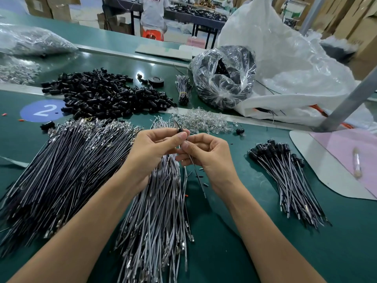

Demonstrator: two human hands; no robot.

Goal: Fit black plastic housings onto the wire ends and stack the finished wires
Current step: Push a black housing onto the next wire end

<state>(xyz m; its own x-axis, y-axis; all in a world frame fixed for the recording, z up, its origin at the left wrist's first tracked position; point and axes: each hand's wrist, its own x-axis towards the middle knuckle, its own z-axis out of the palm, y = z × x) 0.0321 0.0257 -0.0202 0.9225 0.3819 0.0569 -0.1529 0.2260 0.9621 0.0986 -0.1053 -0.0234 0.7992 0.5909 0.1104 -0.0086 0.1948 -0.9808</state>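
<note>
My left hand pinches a small black plastic housing between thumb and fingertips. My right hand pinches a thin wire just below the housing; the wire hangs down toward me. Under my hands lies a heap of grey wires. A larger heap of dark wires spreads to the left. Loose black housings are piled at the back. Finished wires with housings are stacked on the right.
A pile of clear plastic parts lies behind my hands. A clear bag of black parts and a big white bag stand at the back right. A tied wire bundle, a tape roll and a grey post are also there.
</note>
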